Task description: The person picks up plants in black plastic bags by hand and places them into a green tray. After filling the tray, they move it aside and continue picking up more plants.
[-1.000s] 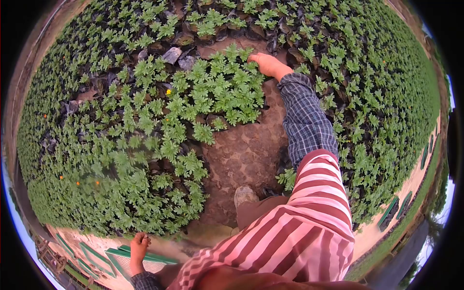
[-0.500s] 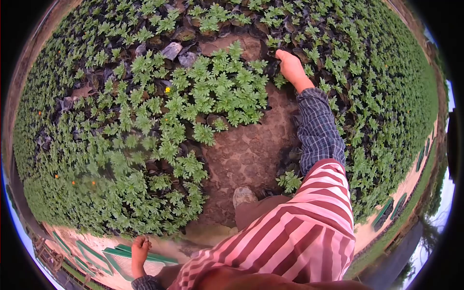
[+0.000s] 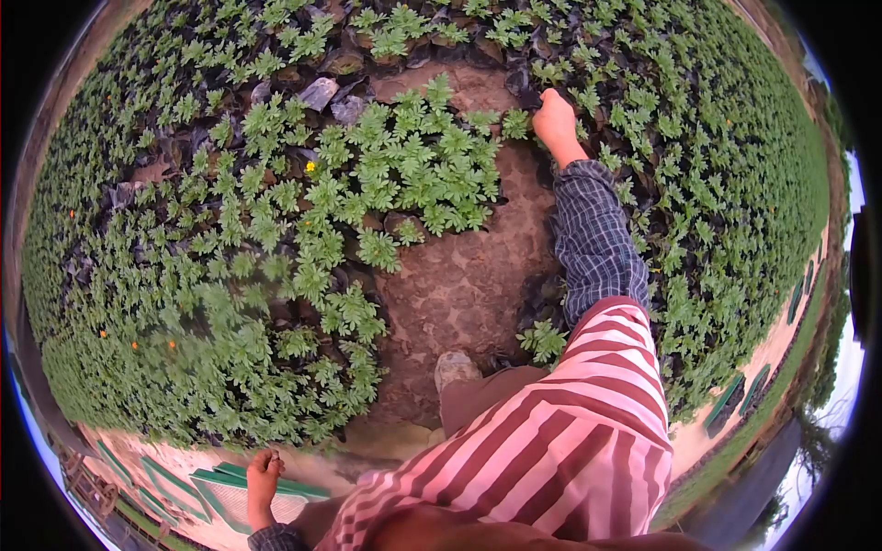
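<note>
My right hand [image 3: 557,126] is stretched forward at the edge of the bare soil, its fingers closed on what looks like the rim of a black plastic seedling bag [image 3: 525,90]. The fingertips are partly hidden from me. Just left of that hand stands a small green seedling [image 3: 515,124], beside a dense cluster of leafy seedlings [image 3: 423,161]. Low on the left, my left hand [image 3: 264,470] hangs near my body with curled fingers. A tiny dark spot shows at its fingertips, too small to name.
Bare brown soil [image 3: 459,275] runs between the seedling blocks, with my shoe [image 3: 457,367] on it. A single seedling [image 3: 543,341] stands by my leg. Crumpled grey plastic bags [image 3: 320,94] lie among the plants. Green-edged panels [image 3: 243,487] lie behind my left hand.
My right hand has shifted slightly forward, away from the small seedling left of it. The whole view has slid a little left. My left hand stays low, fingers still curled.
</note>
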`<move>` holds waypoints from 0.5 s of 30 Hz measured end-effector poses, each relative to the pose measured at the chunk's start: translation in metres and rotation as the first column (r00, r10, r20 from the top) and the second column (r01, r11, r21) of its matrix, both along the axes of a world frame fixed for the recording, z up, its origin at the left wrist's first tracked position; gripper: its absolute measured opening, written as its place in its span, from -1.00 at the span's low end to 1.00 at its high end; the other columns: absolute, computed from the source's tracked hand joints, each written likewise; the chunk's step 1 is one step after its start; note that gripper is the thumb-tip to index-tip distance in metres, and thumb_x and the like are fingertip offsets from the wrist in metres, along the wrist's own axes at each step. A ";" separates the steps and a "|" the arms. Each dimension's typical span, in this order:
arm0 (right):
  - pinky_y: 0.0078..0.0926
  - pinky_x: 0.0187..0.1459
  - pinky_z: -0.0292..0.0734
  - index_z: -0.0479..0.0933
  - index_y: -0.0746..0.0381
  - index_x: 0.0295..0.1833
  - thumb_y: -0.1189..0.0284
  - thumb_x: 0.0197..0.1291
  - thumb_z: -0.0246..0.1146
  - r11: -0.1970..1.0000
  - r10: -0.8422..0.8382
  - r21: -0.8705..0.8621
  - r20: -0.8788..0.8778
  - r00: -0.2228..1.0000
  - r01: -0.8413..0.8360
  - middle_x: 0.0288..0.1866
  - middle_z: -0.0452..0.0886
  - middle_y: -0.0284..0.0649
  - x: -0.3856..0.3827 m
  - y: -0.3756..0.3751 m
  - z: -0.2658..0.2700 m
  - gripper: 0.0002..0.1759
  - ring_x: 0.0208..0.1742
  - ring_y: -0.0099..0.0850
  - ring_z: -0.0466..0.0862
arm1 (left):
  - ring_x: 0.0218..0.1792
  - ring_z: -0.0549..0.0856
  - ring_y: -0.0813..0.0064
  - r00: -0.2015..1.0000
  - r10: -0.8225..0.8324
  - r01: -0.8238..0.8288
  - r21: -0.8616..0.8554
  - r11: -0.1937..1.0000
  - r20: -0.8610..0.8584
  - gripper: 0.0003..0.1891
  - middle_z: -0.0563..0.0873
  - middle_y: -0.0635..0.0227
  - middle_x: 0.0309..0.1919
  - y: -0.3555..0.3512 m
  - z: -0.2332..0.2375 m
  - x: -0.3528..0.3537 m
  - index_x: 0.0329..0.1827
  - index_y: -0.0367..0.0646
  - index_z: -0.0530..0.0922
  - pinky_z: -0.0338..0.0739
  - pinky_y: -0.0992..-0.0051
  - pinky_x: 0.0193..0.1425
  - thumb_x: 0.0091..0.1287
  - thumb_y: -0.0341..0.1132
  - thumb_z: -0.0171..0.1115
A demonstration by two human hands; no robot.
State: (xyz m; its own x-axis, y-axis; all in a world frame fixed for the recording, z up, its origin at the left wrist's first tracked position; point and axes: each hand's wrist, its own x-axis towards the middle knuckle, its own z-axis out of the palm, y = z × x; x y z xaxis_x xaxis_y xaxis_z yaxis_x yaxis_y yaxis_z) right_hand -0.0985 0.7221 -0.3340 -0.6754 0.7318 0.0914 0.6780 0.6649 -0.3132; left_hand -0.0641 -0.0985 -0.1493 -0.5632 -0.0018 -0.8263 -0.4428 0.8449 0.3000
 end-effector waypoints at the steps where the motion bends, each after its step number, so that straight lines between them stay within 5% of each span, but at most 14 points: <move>1: -0.03 -0.05 0.50 0.45 0.34 -0.09 0.61 0.07 0.11 1.000 -0.009 -0.014 0.043 0.999 0.010 -0.29 0.63 0.19 -0.008 -0.003 -0.002 -0.76 -0.14 0.14 0.63 | -0.43 0.65 0.55 1.000 -0.015 0.015 -0.009 1.000 0.016 -0.85 0.69 0.28 -0.42 -0.001 -0.001 -0.001 -0.10 -0.32 0.53 0.54 0.55 -0.33 0.33 -0.46 0.09; 7: -0.02 -0.05 0.50 0.46 0.31 -0.05 0.64 0.06 0.09 0.998 0.031 -0.047 -0.007 0.999 -0.032 -0.22 0.63 0.20 -0.015 -0.031 0.030 -0.71 -0.10 0.14 0.62 | -0.40 0.69 0.55 0.994 -0.107 0.106 -0.027 0.994 -0.025 -0.83 0.71 0.29 -0.37 0.001 0.003 -0.006 -0.08 -0.27 0.54 0.54 0.55 -0.33 0.35 -0.40 0.10; 9: -0.16 -0.21 0.58 0.49 0.34 -0.07 0.62 0.05 0.14 0.996 0.084 0.047 -0.065 0.994 -0.081 -0.25 0.66 0.11 -0.018 -0.022 0.022 -0.73 -0.28 0.03 0.69 | -0.40 0.69 0.55 0.995 -0.100 0.100 -0.009 0.995 -0.029 -0.84 0.70 0.30 -0.38 0.001 0.000 -0.007 -0.08 -0.26 0.54 0.54 0.56 -0.33 0.36 -0.40 0.10; 10: -0.22 -0.23 0.58 0.52 0.35 -0.09 0.62 0.04 0.16 0.962 -0.130 -0.260 -0.177 0.976 0.081 -0.25 0.67 0.06 -0.025 -0.022 0.024 -0.74 -0.31 -0.04 0.71 | -0.39 0.69 0.56 0.991 -0.137 0.137 -0.021 0.990 -0.005 -0.84 0.70 0.31 -0.38 0.001 -0.001 -0.007 -0.09 -0.26 0.54 0.54 0.56 -0.33 0.36 -0.40 0.09; 12: -0.39 -0.30 0.60 0.57 0.39 -0.15 0.59 0.05 0.20 0.658 -0.520 -0.724 -0.238 0.820 0.207 -0.28 0.70 -0.06 -0.043 -0.023 0.027 -0.78 -0.40 -0.24 0.75 | -0.38 0.69 0.56 0.985 -0.174 0.175 -0.034 0.984 0.018 -0.84 0.70 0.32 -0.38 0.003 0.000 -0.006 -0.09 -0.26 0.54 0.54 0.57 -0.33 0.36 -0.40 0.08; 15: -0.43 -0.36 0.62 0.55 0.43 -0.15 0.61 0.09 0.16 0.779 -0.319 -0.592 -0.088 0.944 0.208 -0.29 0.70 -0.06 -0.053 -0.014 0.004 -0.81 -0.40 -0.29 0.75 | -0.41 0.65 0.58 0.993 -0.114 0.113 -0.048 0.992 -0.013 -0.87 0.68 0.34 -0.44 0.015 0.007 -0.006 -0.14 -0.29 0.55 0.54 0.55 -0.26 0.30 -0.47 0.10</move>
